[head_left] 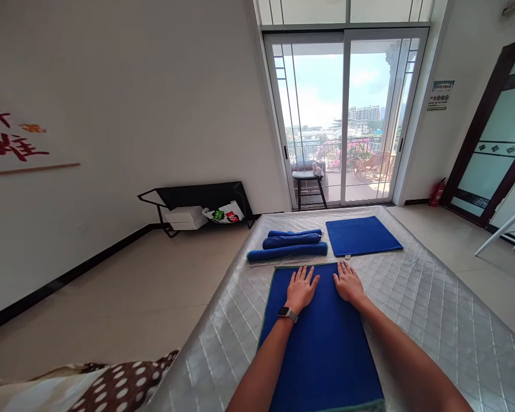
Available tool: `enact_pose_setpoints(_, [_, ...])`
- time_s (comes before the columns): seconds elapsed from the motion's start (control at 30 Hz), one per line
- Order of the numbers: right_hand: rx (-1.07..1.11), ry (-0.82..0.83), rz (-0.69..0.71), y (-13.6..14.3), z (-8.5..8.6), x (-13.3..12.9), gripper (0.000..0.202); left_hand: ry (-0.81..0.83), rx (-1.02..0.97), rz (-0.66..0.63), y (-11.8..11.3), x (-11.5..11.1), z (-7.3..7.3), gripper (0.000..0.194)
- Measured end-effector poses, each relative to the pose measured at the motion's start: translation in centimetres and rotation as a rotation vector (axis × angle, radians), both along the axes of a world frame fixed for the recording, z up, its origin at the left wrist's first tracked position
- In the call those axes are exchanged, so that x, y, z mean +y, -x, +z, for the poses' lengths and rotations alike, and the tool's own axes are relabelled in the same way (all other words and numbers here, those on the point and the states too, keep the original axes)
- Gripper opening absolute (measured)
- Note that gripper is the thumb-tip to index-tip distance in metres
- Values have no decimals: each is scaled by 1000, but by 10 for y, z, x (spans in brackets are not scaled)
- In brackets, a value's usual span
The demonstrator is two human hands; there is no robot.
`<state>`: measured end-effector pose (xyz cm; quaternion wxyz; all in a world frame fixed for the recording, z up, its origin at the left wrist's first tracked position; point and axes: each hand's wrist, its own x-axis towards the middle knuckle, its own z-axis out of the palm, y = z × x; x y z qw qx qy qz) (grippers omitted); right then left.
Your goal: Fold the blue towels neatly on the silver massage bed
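Note:
A blue cloth with green edging lies flat on the silver quilted mattress. My left hand, with a watch at the wrist, rests on the cloth near its far edge, fingers spread. To its right, my right hand lies palm down at the far right corner of the same cloth, fingers stretched out. Beyond my hands, several rolled blue cloths lie side by side at the left. Another blue cloth is spread flat at the far right, with a small white tag at its near edge.
A brown dotted blanket is at the lower left. By the wall stands a black rack with white boxes. Past the mattress are a stool and glass sliding doors. A fire extinguisher stands at right.

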<state>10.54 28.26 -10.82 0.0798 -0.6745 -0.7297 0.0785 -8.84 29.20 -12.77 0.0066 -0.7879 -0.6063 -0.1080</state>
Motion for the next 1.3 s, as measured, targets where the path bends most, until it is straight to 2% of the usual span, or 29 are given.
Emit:
enact_pose_setpoints(0.1, [15, 15, -11, 1, 2, -1, 63, 32, 2, 136, 50, 3, -1, 62])
enact_pose_setpoints(0.17, [26, 19, -18, 1, 2, -1, 63, 48, -5, 194, 74, 5, -3, 65])
enact_pose_setpoints(0.23, [40, 16, -23, 1, 2, -1, 63, 49, -15, 206, 86, 6, -6, 66])
enact_pose_setpoints(0.3, [45, 14, -20, 0, 1, -1, 63, 36, -27, 197, 89, 8, -11, 67])
enact_pose_setpoints(0.47, [29, 19, -16, -1, 1, 0, 63, 34, -33, 191, 88, 10, -15, 69])
enact_pose_setpoints(0.6, [39, 23, -15, -1, 1, 0, 63, 87, 0, 209, 87, 14, -3, 70])
enact_pose_setpoints(0.67, [48, 22, -14, 0, 1, 0, 64, 85, 14, 208, 76, 14, 5, 69])
enact_pose_setpoints(0.73, [48, 18, -15, 0, 1, 0, 64, 38, 15, 129, 50, 11, 9, 66])
enact_pose_setpoints(0.87, [31, -3, -10, -2, -2, 0, 63, -36, -16, -138, -26, -5, 6, 63])
enact_pose_setpoints(0.93, [22, -22, 14, -3, -5, 0, 62, -15, -24, -195, -57, -14, 2, 62])
enact_pose_setpoints(1.0, [16, -33, 32, -5, -7, 1, 62, 1, -22, -203, -72, -21, -1, 61])
enact_pose_setpoints(1.07, [14, -32, 24, -5, -9, 2, 62, 12, -14, -183, -71, -25, -2, 63])
enact_pose_setpoints(1.13, [19, -23, 2, -4, -11, 3, 63, 28, 0, -145, -56, -28, -2, 69])
enact_pose_setpoints(1.3, [44, 2, -20, -2, -12, 6, 63, 49, 67, -5, 14, -34, -7, 78])
